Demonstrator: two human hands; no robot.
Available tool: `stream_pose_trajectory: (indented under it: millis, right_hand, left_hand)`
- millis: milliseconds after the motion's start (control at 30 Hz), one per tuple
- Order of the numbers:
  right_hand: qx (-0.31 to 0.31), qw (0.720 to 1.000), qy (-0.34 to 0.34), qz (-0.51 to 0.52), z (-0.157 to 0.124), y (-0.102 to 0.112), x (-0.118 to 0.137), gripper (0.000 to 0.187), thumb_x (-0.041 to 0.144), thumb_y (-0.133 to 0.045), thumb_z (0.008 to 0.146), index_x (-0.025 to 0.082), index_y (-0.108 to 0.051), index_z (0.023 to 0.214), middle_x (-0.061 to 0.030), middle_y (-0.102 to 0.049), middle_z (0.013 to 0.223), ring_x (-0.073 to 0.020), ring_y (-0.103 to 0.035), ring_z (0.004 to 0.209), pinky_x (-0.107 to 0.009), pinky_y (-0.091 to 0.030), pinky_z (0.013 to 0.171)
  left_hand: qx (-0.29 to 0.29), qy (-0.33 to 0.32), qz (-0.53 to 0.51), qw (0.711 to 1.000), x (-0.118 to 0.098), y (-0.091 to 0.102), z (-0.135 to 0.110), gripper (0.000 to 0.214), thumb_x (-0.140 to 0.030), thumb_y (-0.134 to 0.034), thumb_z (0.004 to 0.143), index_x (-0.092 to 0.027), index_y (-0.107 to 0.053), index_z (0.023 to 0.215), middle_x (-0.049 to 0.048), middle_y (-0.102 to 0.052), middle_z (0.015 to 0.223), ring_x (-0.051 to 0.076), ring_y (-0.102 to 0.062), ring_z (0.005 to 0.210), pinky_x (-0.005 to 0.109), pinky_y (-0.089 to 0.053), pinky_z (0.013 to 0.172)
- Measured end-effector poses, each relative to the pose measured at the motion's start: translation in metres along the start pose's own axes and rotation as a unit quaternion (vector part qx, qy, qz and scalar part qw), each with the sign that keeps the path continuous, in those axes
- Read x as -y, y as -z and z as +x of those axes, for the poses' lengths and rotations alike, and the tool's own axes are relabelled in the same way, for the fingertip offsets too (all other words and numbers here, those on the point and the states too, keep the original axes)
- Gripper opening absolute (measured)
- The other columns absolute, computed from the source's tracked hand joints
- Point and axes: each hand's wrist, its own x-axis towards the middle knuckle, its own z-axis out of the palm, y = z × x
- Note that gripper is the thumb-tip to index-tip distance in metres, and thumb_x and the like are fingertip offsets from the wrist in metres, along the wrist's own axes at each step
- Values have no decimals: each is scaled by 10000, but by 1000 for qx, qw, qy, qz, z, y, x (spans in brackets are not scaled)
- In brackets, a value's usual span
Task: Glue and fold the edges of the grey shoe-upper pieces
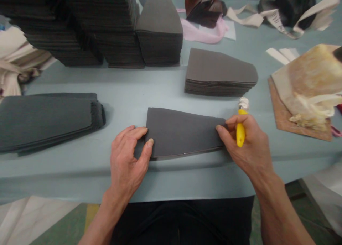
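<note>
A flat, dark grey tapered panel (184,133) lies in front of me, with a thin layered edge along its near side. At its wide left end, my left hand (129,154) grips the edge, the thumb on top and the fingertips at the side. My right hand (247,141) pinches the narrow right end between thumb and forefinger. Held in that same hand is a brush with a yellow handle (241,134), its pale, whitish head pointing away from me. Just beyond the panel sits a low stack of similar grey panels (220,70).
Dark fabric pieces (48,122) lie layered at the left. Tall stacks of dark panels (114,35) stand at the back, beside a grey-topped stack (160,20). A glue-crusted pale container (307,81) rests on a brown board (278,113) at the right. Fabric scraps (205,29) lie behind.
</note>
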Motion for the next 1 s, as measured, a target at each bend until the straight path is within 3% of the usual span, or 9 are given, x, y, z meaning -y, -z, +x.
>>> stream_pose_trajectory:
  millis: [167, 333, 533, 633, 733, 867, 1000]
  right_hand:
    - [-2, 999, 3, -41, -1, 0, -6, 377, 581, -753, 836, 252, -679, 1005, -6, -710, 759, -218, -692, 636, -326, -514, 618]
    - [-35, 992, 25, -121, -5, 2, -7, 439, 664, -701, 879, 247, -691, 1018, -21, -731, 762, -225, -684, 620, -320, -457, 601]
    - [-77, 980, -9, -184, -10, 9, -3, 443, 678, -631, 918, 249, -670, 1021, -70, -776, 860, -272, -720, 694, -369, -471, 661]
    - [-67, 985, -39, -157, -17, 4, 1, 429, 632, -640, 900, 254, -638, 1101, -125, -827, 1132, -349, -793, 915, -448, -551, 792]
    - [-49, 992, -61, -100, -29, -6, 3, 469, 610, -657, 884, 241, -588, 1165, -189, -763, 1386, -406, -767, 1199, -566, -578, 990]
    - [-19, 997, -64, -33, -42, -16, 2, 507, 593, -696, 892, 216, -559, 1203, -271, -693, 1469, -433, -678, 1387, -685, -507, 1148]
    - [-55, 997, -45, -9, -48, -23, 3, 462, 571, -691, 918, 216, -564, 1185, -275, -692, 1457, -431, -669, 1390, -726, -480, 1163]
  left_hand:
    - [-16, -28, 2, 999, -1, -3, 0, 206, -291, -640, 1070, -207, -708, 1246, 73, -803, 1230, 269, -690, 1294, 448, -504, 1183]
    - [-20, -25, 1, 999, -1, -4, 0, 198, -291, -651, 1064, -219, -701, 1242, 69, -806, 1223, 275, -695, 1286, 459, -509, 1167]
    - [-19, -2, -8, 1000, -1, -3, -2, 246, -322, -625, 1078, -199, -695, 1279, 85, -799, 1229, 275, -701, 1279, 446, -525, 1137]
    - [-16, 33, -28, 999, 0, 0, -4, 295, -316, -547, 1110, -181, -672, 1340, 102, -786, 1293, 255, -697, 1305, 433, -522, 1167]
    - [5, 42, -31, 999, -1, 4, -9, 341, -310, -461, 1132, -199, -655, 1388, 97, -771, 1364, 260, -673, 1376, 461, -486, 1227]
    - [35, 32, -10, 999, -6, 3, -16, 414, -333, -419, 1138, -214, -586, 1497, 98, -726, 1483, 288, -605, 1489, 504, -422, 1291]
    - [24, 14, 13, 1000, -12, -2, -21, 441, -354, -421, 1139, -195, -551, 1529, 113, -716, 1505, 307, -591, 1507, 511, -400, 1294]
